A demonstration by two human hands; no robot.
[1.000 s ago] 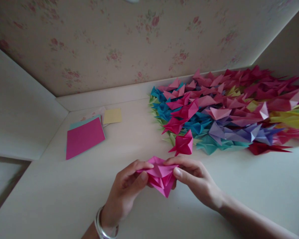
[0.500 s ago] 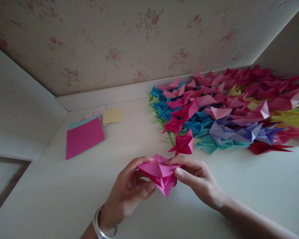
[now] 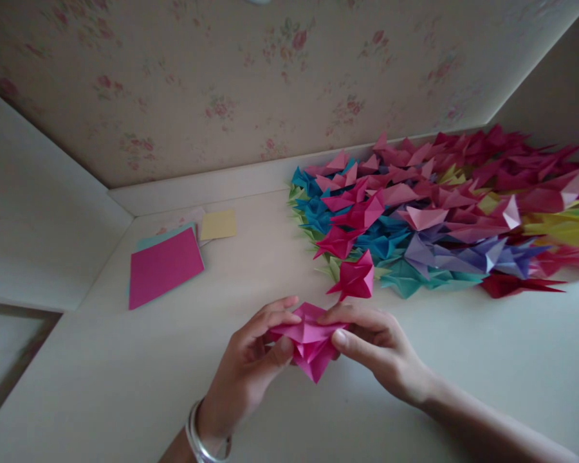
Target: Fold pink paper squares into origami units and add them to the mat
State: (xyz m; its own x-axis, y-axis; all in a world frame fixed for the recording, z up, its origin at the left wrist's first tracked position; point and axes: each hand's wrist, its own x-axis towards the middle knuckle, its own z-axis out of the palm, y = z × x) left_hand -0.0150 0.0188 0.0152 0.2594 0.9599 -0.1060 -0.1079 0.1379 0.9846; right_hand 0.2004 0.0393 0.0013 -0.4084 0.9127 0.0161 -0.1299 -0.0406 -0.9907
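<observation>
A pink origami paper (image 3: 313, 350), partly folded with pointed corners, is held above the white table between both hands. My left hand (image 3: 255, 354) pinches its left corner between thumb and fingers, and one fingertip is raised off the paper. My right hand (image 3: 381, 341) grips the right corner, thumb in front and index finger along the top fold. Parts of the fingers behind the paper are hidden. Just beyond the hands stands a finished-looking magenta origami piece (image 3: 356, 276). Silver bangles (image 3: 202, 437) circle my left wrist.
A large heap of folded paper pieces (image 3: 434, 199) in pink, blue, purple, teal and yellow covers the back right of the table (image 3: 251, 270). At the back left lie magenta paper sheets (image 3: 166, 267) and a small yellow paper (image 3: 218, 224). Floral wallpaper (image 3: 222, 116) rises behind.
My left thumb has moved up onto the front of the paper and the left fingers have shifted over its top. The paper's left side is drawn slightly inward; my right hand keeps its grip.
</observation>
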